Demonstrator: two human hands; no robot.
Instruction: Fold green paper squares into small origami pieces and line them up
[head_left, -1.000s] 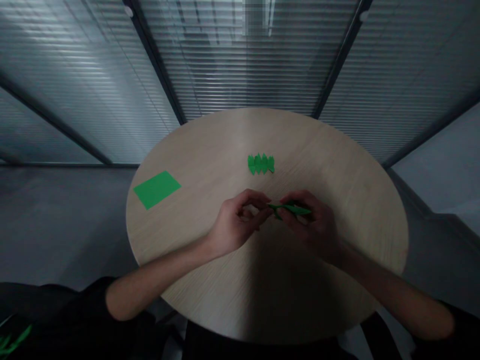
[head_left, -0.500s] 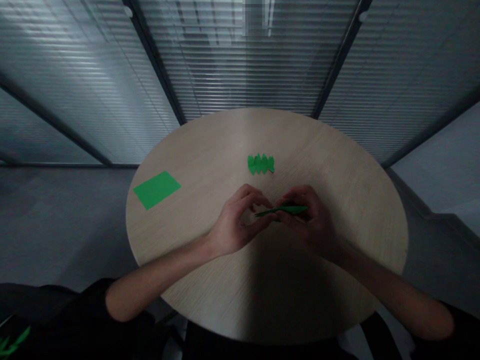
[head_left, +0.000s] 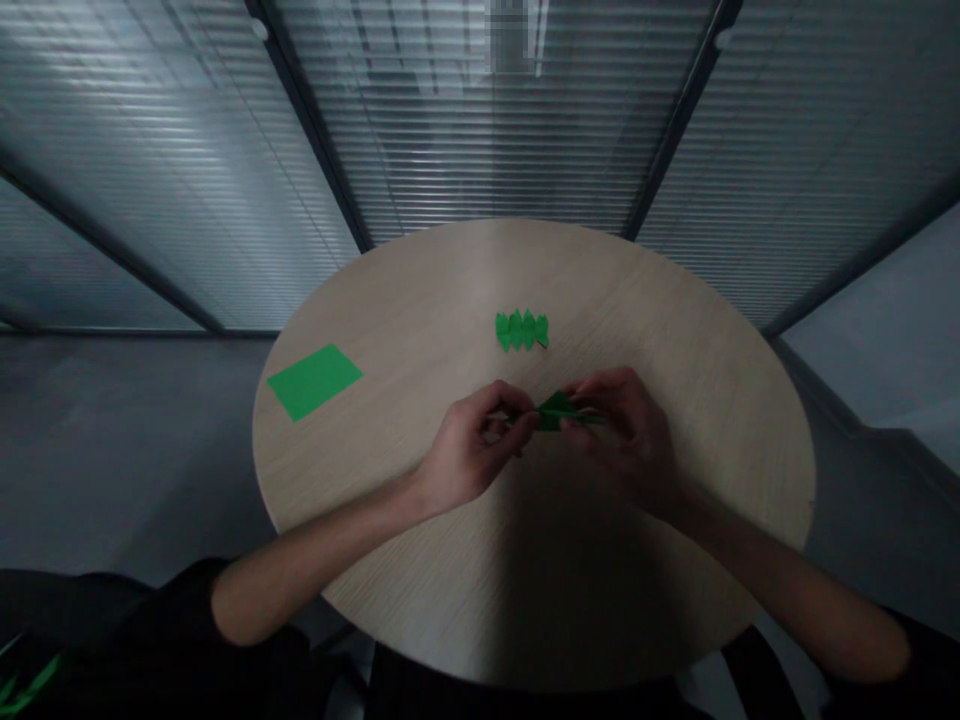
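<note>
A folded piece of green paper (head_left: 556,408) is held above the table between my two hands. My left hand (head_left: 484,440) pinches its left end between thumb and fingertips. Around its right side, the thumb and fingers of my right hand (head_left: 626,435) are closed, hiding part of the fold. A raised green point shows in the gap between the hands. Just beyond them, several small folded green paper pieces (head_left: 522,329) stand side by side in a row on the table.
The round wooden table (head_left: 420,300) fills the middle of the view. A flat green paper sheet (head_left: 315,382) lies near its left edge. Behind stand glass panels with blinds (head_left: 495,150) and dark frames. Something green (head_left: 34,690) shows at the lower left corner.
The folded green paper has turned in my hands, and a pointed flap now stands up in the middle. My left hand has shifted slightly down and left; the table pieces stay put.
</note>
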